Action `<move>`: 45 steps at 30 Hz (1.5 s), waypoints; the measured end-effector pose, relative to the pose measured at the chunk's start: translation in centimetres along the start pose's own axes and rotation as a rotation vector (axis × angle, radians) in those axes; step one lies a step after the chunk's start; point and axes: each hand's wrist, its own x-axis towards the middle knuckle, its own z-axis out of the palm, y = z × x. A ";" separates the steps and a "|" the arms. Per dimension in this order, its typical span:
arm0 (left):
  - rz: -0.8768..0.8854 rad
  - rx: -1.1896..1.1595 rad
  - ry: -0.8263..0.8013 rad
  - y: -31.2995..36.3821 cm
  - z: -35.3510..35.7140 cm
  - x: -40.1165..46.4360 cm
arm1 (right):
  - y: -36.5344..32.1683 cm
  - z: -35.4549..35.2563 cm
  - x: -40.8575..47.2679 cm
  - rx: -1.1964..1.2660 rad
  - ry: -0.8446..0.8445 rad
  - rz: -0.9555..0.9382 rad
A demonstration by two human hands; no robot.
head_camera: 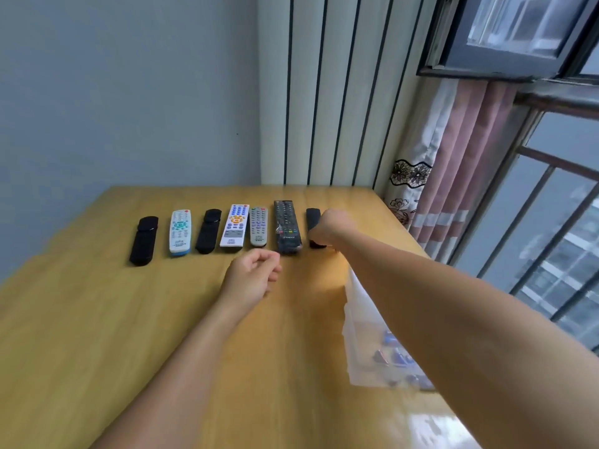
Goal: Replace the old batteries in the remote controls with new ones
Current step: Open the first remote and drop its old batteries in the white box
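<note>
Several remote controls lie in a row across the far part of the wooden table (pixel 129 319). From the left: a black one face down (pixel 143 240), a white one with teal buttons (pixel 180 232), another black one (pixel 208 230), a white one with blue buttons (pixel 235 225), a grey one (pixel 258 226) and a long black one (pixel 287 226). My right hand (pixel 329 228) is curled over the rightmost black remote (pixel 313 215), hiding its middle. My left hand (pixel 251 278) hovers just in front of the grey remote, fingers loosely curled, with nothing visible in it.
A clear plastic box (pixel 359 319) holding several small batteries (pixel 393 354) sits at the table's right side, partly hidden under my right forearm. A curtain (pixel 453 176) and a barred window (pixel 551 222) lie beyond the table's right edge. A wall stands behind the table.
</note>
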 end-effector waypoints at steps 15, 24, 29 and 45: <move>0.151 -0.216 0.180 2.9 -3.4 -1.6 | 2.6 -5.4 -5.6 0.938 -0.310 -0.103; 0.003 0.155 -0.612 7.8 -6.8 -11.7 | 0.7 -3.4 -18.7 1.102 -0.402 -0.336; -0.119 -0.249 -0.389 3.0 -5.5 -13.4 | -1.6 1.8 -20.9 0.976 -0.097 -0.411; -0.018 0.110 -0.184 -0.8 -4.4 -11.4 | -0.4 7.3 -19.6 0.901 0.146 -0.349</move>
